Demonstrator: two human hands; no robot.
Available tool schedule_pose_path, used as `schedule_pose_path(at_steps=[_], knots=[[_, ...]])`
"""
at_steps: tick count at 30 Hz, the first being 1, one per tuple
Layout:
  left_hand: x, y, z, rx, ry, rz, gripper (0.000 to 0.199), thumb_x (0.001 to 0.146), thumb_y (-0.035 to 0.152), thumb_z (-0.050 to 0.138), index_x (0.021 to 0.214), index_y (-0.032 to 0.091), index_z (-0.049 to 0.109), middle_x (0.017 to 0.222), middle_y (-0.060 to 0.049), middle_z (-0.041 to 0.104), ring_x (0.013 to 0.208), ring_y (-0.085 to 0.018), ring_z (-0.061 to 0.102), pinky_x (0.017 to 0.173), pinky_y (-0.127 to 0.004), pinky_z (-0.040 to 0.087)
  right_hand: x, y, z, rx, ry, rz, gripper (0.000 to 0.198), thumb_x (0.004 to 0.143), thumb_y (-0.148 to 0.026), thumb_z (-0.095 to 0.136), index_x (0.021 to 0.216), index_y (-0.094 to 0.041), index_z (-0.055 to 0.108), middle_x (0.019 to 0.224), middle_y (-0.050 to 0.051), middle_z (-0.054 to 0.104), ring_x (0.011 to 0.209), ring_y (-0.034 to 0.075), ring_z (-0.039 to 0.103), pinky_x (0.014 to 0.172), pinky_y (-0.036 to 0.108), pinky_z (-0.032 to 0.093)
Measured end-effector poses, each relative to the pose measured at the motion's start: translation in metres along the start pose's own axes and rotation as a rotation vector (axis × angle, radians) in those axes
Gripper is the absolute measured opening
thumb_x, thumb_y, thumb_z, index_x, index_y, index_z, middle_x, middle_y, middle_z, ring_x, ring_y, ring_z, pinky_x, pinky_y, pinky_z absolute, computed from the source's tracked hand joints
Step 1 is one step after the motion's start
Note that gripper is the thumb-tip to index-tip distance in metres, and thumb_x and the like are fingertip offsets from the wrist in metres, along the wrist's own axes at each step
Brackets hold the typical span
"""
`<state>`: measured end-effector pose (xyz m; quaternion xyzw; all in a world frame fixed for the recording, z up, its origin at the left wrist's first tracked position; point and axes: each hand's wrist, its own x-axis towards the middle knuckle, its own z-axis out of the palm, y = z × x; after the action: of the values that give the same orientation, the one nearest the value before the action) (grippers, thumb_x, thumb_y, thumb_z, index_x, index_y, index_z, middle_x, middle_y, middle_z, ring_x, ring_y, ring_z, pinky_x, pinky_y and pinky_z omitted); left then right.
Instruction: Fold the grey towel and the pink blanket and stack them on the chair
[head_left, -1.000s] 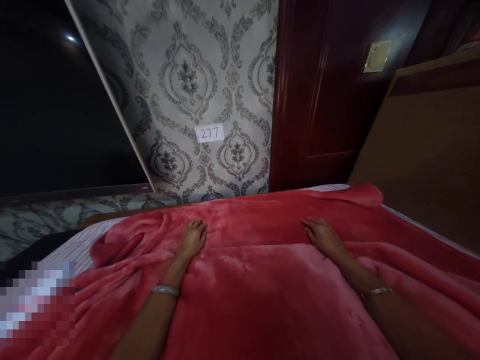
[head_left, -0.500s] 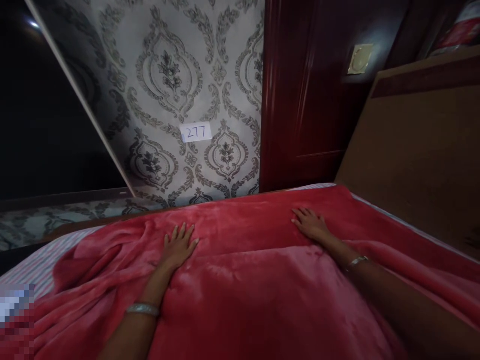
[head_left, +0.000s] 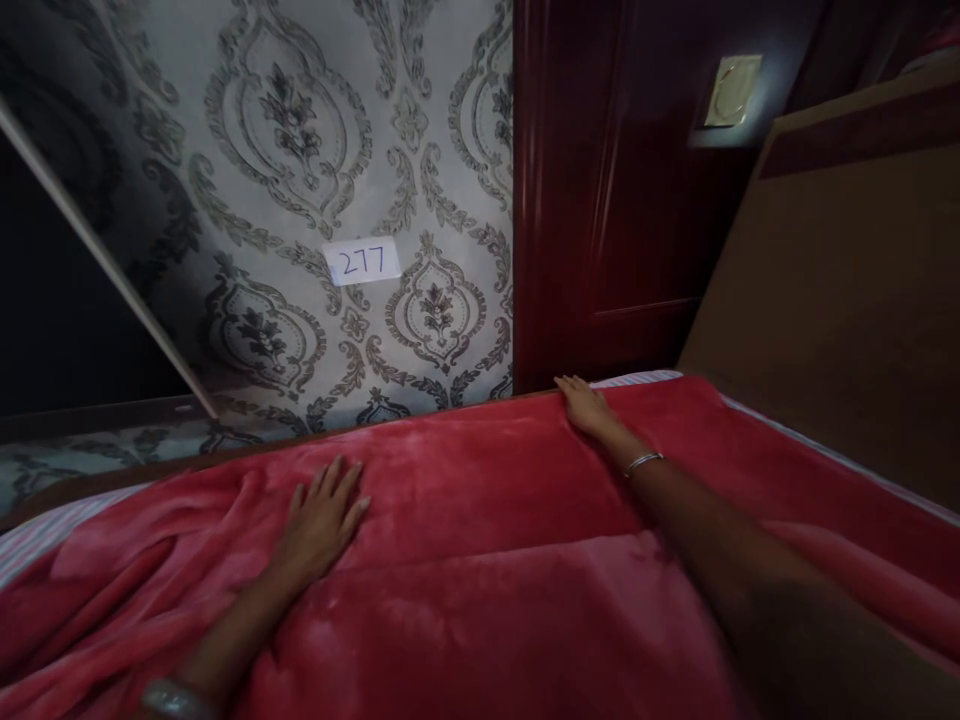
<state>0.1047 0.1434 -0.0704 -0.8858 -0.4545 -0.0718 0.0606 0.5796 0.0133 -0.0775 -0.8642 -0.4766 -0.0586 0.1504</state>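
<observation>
A plush red blanket [head_left: 480, 480] covers most of the surface in front of me. My left hand [head_left: 319, 520] lies palm down on its left part, fingers spread, beside a bunch of soft folds. My right hand [head_left: 585, 405] rests at the blanket's far edge, its fingers stretched over the rim close to the dark red panel. A straight crease crosses the blanket between my forearms. Striped bedding [head_left: 56, 530] shows from under the blanket at the left side and at the far right corner.
Beyond the bed stands a patterned wall [head_left: 289, 130] with a paper label [head_left: 365, 261] reading 277. A dark red wooden panel [head_left: 585, 200] bears a light-coloured switch plate [head_left: 733, 91]. A big cardboard sheet [head_left: 847, 280] leans at right; a dark screen [head_left: 75, 310] is at left.
My right hand has slid forward and a little left to the blanket's far edge. My left hand stays flat on the blanket, lower left in view. The camera view has come closer to the wall.
</observation>
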Motion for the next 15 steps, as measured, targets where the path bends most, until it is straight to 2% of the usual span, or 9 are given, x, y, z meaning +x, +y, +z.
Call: schedule_pose_path(at_steps=[2, 4, 8, 12, 15], knots=[[0.026, -0.002, -0.003, -0.040, 0.035, 0.027, 0.060, 0.101, 0.037, 0.033, 0.157, 0.018, 0.043, 0.166, -0.014, 0.036, 0.154, -0.031, 0.032, 0.125, -0.058, 0.023, 0.010, 0.014, 0.003, -0.005, 0.030, 0.007, 0.069, 0.091, -0.006, 0.034, 0.158, -0.018, 0.043, 0.161, 0.011, 0.043, 0.151, 0.030, 0.032, 0.119, 0.051, 0.035], [0.055, -0.005, -0.002, -0.092, 0.064, 0.026, 0.059, 0.101, 0.035, 0.031, 0.155, 0.014, 0.045, 0.160, -0.016, 0.046, 0.150, -0.030, 0.039, 0.124, -0.056, 0.027, 0.015, 0.028, 0.007, -0.016, 0.053, 0.019, 0.066, 0.091, -0.007, 0.033, 0.155, -0.015, 0.047, 0.154, 0.014, 0.052, 0.147, 0.030, 0.039, 0.117, 0.049, 0.037], [0.095, -0.010, 0.015, -0.139, 0.065, 0.023, 0.055, 0.100, 0.031, 0.035, 0.149, 0.013, 0.051, 0.148, -0.017, 0.059, 0.140, -0.029, 0.052, 0.121, -0.051, 0.033, 0.017, 0.046, 0.018, -0.048, 0.080, 0.016, 0.060, 0.094, -0.012, 0.033, 0.151, -0.013, 0.052, 0.138, 0.018, 0.063, 0.130, 0.032, 0.054, 0.108, 0.046, 0.044], [0.098, -0.014, 0.024, -0.080, 0.075, 0.024, 0.060, 0.097, 0.033, 0.040, 0.154, 0.016, 0.043, 0.149, -0.016, 0.058, 0.139, -0.032, 0.051, 0.119, -0.054, 0.033, 0.018, 0.048, 0.015, -0.080, 0.089, -0.042, 0.054, 0.091, -0.013, 0.038, 0.139, -0.013, 0.063, 0.120, 0.017, 0.069, 0.115, 0.031, 0.061, 0.100, 0.041, 0.046], [0.092, -0.013, 0.014, -0.012, 0.107, 0.005, 0.065, 0.092, 0.034, 0.047, 0.154, 0.015, 0.044, 0.138, -0.017, 0.063, 0.130, -0.035, 0.055, 0.112, -0.052, 0.039, 0.020, 0.047, -0.012, -0.044, 0.057, -0.052, 0.043, 0.084, -0.011, 0.048, 0.120, -0.013, 0.072, 0.110, 0.015, 0.070, 0.106, 0.029, 0.063, 0.094, 0.036, 0.047]])
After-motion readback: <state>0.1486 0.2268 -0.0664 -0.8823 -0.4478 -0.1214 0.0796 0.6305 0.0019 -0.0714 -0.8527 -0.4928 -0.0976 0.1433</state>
